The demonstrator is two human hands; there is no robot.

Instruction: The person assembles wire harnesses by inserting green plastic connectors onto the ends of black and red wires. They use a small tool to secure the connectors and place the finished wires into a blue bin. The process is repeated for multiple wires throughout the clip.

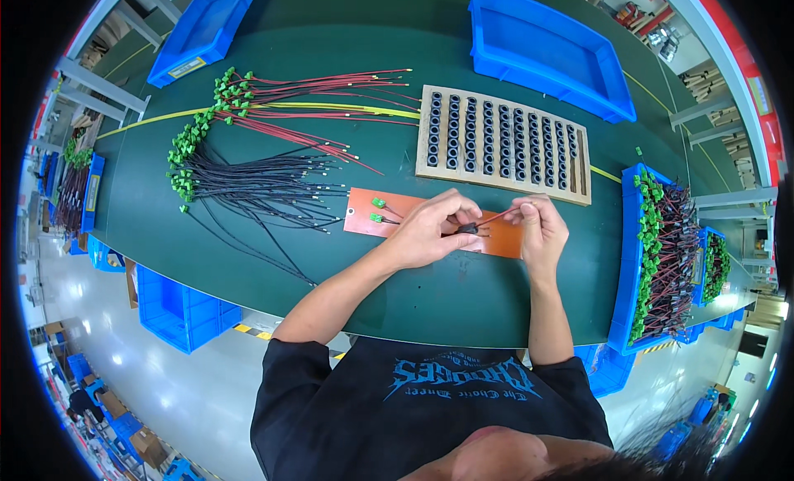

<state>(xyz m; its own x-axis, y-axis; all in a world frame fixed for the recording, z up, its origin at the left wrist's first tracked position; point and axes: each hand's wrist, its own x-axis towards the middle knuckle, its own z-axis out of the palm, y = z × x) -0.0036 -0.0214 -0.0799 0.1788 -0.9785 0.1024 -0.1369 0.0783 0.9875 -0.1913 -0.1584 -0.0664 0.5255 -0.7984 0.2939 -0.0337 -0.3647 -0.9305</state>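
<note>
Over an orange board [357, 211] on the green table, my left hand [430, 231] closes its fingers and thumb on a small black ring [468, 229]. To its right, my right hand [542, 229] pinches a red wire [499, 216], which runs leftward to the ring. Thin wire ends show just right of the ring. Two green connectors [377, 203] lie at the board's left part, with red and black wires leading from them under my left hand. Part of the ring and the wires is hidden by my fingers.
Behind the board lies a wooden tray [425, 150] with rows of black rings. Red wires [306, 86] and black wires [256, 187] with green connectors spread at the left. Blue bins [546, 95] stand at the back; another blue bin [630, 241] at the right holds wired connectors.
</note>
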